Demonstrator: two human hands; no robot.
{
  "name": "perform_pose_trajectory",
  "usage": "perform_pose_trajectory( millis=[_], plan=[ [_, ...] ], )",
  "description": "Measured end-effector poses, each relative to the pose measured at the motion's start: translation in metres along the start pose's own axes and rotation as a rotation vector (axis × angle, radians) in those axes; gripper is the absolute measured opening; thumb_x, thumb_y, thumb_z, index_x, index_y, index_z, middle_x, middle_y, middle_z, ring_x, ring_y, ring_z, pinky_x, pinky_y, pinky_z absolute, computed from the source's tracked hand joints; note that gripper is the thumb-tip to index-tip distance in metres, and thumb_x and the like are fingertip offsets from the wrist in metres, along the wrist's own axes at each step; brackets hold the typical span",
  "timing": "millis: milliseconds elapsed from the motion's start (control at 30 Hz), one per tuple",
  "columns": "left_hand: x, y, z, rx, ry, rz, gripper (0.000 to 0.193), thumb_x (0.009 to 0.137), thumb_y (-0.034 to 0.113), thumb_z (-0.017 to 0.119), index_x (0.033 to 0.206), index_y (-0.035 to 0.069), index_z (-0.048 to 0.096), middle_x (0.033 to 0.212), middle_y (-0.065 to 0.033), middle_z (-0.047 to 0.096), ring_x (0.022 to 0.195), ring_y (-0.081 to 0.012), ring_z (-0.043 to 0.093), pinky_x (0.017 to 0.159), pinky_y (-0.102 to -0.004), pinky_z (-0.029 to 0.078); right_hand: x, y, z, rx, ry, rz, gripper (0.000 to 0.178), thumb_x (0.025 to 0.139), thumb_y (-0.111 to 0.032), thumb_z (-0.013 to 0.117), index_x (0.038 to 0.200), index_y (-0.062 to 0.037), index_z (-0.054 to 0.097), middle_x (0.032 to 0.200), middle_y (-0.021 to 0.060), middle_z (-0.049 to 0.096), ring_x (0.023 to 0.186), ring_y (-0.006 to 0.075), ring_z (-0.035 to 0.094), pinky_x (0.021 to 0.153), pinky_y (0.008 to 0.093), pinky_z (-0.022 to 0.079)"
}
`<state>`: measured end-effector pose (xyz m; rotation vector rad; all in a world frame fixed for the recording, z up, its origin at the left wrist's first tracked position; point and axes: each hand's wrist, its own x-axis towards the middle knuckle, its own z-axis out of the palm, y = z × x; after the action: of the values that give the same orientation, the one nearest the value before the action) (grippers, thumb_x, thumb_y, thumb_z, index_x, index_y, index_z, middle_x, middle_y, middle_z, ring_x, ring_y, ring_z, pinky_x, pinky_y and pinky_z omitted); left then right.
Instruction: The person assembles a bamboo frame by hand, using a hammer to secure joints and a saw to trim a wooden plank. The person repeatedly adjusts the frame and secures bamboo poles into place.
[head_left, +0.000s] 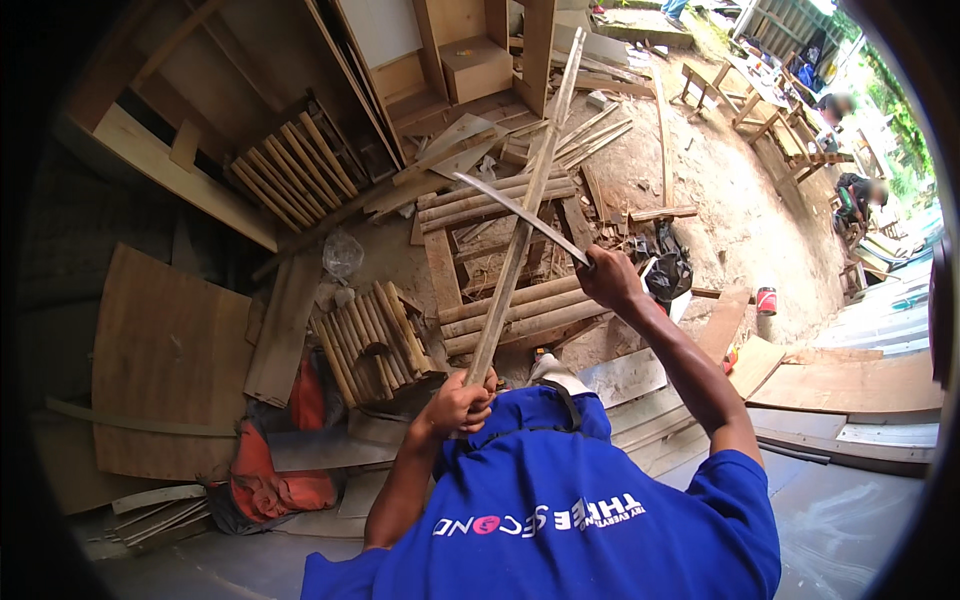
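Observation:
My left hand (458,405) is closed around the near end of a long, narrow bamboo or wood strip (506,285), close to my waist. The strip slants away and up to the right, past the middle of the view. In my right hand (608,278) is a machete (484,188), gripped by its handle, with the long blade pointing to the upper left. Blade and strip cross about midway along the strip; whether they touch I cannot tell. Beneath them stands a low frame of wood and bamboo poles (530,318).
A small slatted bamboo piece (372,345) lies left of the frame, and another slatted panel (290,172) leans farther back. Plywood (165,370) and a red-and-black bag (275,485) are at left. A red can (766,301) stands at right. People and benches (755,110) are beyond.

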<state>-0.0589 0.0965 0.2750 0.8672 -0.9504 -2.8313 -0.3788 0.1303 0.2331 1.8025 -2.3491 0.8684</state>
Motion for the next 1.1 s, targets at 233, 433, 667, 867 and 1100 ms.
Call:
perform_pose_trajectory(
  millis=[233,433,667,867,1100],
  plan=[
    [-0.003,0.008,0.0,0.209,0.133,0.012,0.007,0.087,0.004,0.047,0.093,0.007,0.047,0.061,0.0034,0.034,0.043,-0.006,0.032,0.038,-0.0244,0.028,0.02,0.0,-0.007,0.123,0.005,0.076,0.016,0.083,-0.018,0.056,0.073,-0.0055,0.059,0.059,0.0146,0.063,0.057,0.034,0.068,0.048,0.0454,0.051],
    [0.0,0.011,0.006,0.326,0.177,0.034,0.009,0.086,0.005,0.047,0.095,0.006,0.048,0.062,0.0025,0.038,0.044,-0.0065,0.034,0.039,-0.025,0.029,0.007,0.004,-0.008,-0.129,-0.351,-0.28,0.016,0.082,-0.022,0.059,0.077,-0.0065,0.058,0.061,0.0109,0.064,0.054,0.0282,0.067,0.044,0.0425,0.051],
    [0.006,0.025,0.002,0.202,0.211,0.12,0.007,0.086,0.005,0.045,0.092,0.007,0.048,0.058,0.0044,0.035,0.043,-0.0049,0.03,0.038,-0.0245,0.026,-0.002,-0.027,-0.004,-0.081,-0.399,-0.239,0.014,0.08,-0.02,0.063,0.074,-0.0078,0.062,0.065,0.0148,0.065,0.056,0.0345,0.067,0.048,0.0456,0.053],
    [-0.002,0.019,0.01,0.168,0.184,0.117,0.006,0.084,0.004,0.044,0.089,0.007,0.046,0.06,0.0036,0.035,0.043,-0.0051,0.03,0.038,-0.0246,0.027,0.017,-0.024,-0.021,-0.094,-0.591,-0.22,0.016,0.081,-0.02,0.063,0.079,-0.0043,0.063,0.065,0.0196,0.065,0.061,0.0357,0.069,0.055,0.0459,0.056],
    [-0.009,0.011,0.003,0.191,0.145,0.091,0.005,0.085,0.006,0.046,0.09,0.007,0.046,0.06,0.0042,0.034,0.043,-0.0055,0.031,0.038,-0.0243,0.028,0.021,-0.012,-0.017,-0.138,-0.593,-0.19,0.014,0.083,-0.018,0.058,0.075,-0.0076,0.061,0.057,0.009,0.062,0.051,0.0228,0.066,0.043,0.0458,0.049]
  ],
)
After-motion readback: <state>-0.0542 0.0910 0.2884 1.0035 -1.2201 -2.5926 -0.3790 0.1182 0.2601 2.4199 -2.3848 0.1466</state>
